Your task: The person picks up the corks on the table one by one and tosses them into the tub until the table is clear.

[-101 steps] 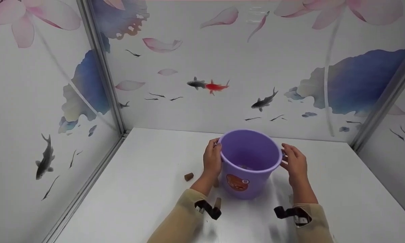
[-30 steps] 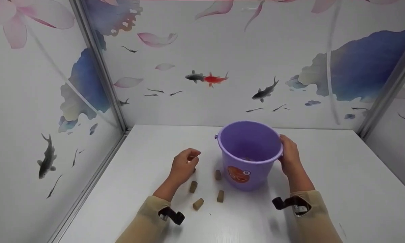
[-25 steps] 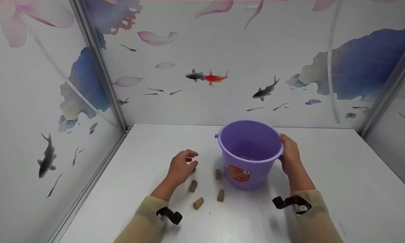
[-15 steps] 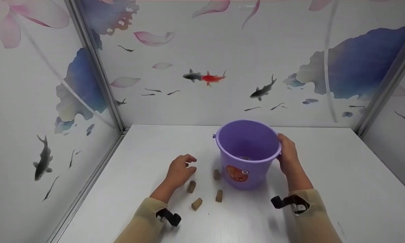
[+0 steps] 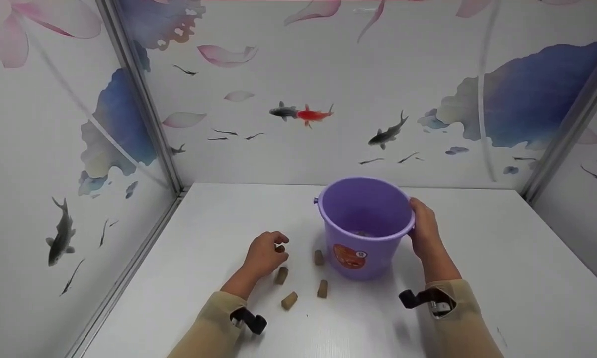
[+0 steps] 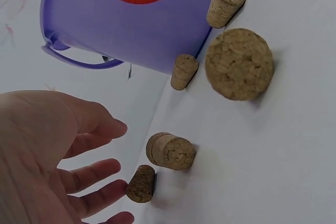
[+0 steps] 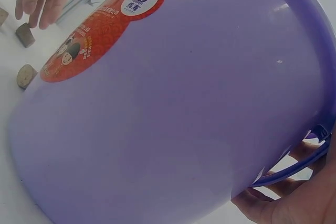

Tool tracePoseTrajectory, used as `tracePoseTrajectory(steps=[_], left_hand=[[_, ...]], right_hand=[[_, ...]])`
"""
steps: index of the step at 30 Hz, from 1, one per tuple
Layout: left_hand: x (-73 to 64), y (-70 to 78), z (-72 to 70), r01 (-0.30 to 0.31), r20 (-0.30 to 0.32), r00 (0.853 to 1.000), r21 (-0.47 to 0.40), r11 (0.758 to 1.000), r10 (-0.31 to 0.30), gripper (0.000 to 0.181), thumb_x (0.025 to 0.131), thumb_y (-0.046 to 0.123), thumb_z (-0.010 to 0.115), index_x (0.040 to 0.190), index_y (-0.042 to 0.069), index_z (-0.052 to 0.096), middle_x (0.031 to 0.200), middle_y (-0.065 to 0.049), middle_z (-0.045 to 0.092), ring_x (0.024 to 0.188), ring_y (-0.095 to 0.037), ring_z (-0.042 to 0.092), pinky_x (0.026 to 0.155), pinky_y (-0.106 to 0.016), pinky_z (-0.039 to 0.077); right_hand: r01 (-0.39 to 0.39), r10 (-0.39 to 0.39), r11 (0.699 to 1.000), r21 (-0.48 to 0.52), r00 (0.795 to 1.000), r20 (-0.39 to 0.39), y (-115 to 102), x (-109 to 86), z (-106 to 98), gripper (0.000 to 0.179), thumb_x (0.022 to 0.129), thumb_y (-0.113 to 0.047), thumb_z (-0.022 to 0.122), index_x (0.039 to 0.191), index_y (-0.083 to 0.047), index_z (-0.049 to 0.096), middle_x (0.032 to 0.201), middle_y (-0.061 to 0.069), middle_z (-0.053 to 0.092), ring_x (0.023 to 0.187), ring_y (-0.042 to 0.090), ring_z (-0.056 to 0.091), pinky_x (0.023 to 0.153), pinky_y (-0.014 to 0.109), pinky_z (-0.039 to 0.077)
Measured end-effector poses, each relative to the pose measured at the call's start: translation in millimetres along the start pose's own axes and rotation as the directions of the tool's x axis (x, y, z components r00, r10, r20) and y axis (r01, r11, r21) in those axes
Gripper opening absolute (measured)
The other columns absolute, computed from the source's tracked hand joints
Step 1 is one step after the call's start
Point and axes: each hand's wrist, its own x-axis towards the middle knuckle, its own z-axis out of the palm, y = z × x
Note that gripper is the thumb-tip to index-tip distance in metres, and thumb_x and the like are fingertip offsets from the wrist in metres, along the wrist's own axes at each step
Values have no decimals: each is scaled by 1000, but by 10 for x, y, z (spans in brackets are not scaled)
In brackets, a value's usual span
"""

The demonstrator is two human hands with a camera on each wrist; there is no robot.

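Observation:
My right hand [image 5: 425, 231] grips the purple bucket [image 5: 363, 256] at the right side of its rim, and in the right wrist view the fingers [image 7: 294, 198] curl by its handle [image 7: 294, 171]. The bucket stands upright on the white table, with something small at its bottom. To its left my left hand [image 5: 266, 254] reaches low over the table, thumb and fingers apart. In the left wrist view a fingertip is right at a dark cork stopper [image 6: 140, 184], and more stoppers [image 6: 176, 153] lie just beyond it.
Several cork stoppers lie loose between the left hand and the bucket, among them one close to its base [image 5: 318, 257] and others nearer the front [image 5: 289, 301]. White panels [image 5: 218, 164] printed with fish and flowers enclose the back and sides of the table [image 5: 218, 209].
My left hand has let go of the bucket's left side and moved left and down to the stoppers, lowering slightly more in the last second. The right hand has stayed at the bucket.

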Motion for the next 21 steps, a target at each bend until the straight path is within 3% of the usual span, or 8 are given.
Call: tracePoseTrajectory(steps=[5, 12, 21], left_hand=[[23, 5, 18, 2, -22, 1000, 22, 1000, -2, 26, 89, 1, 71, 115, 3, 74, 114, -17, 70, 105, -32, 67, 95, -48, 55], [40, -32, 85, 22, -33, 999, 112, 993, -19, 22, 92, -3, 71, 112, 2, 76, 102, -11, 69, 93, -22, 60, 91, -45, 55], [74, -203, 115, -16, -99, 995, 163, 986, 33, 17, 88, -7, 71, 100, 3, 77, 94, -8, 65, 88, -21, 60, 89, -45, 57]], right_hand=[[2, -2, 1000, -5, 1000, -7, 4, 12, -12, 35, 112, -31, 38, 110, -8, 65, 97, -4, 63, 94, 14, 60, 82, 28, 55], [-1, 1, 1000, -5, 1000, 0, 12, -6, -23, 38, 113, -30, 35, 117, -5, 63, 103, -4, 64, 102, 14, 61, 90, 29, 56], [-7, 7, 1000, -7, 1000, -23, 10, 4, 10, 36, 112, -30, 37, 116, -7, 65, 99, -5, 65, 97, 14, 61, 87, 30, 56]])
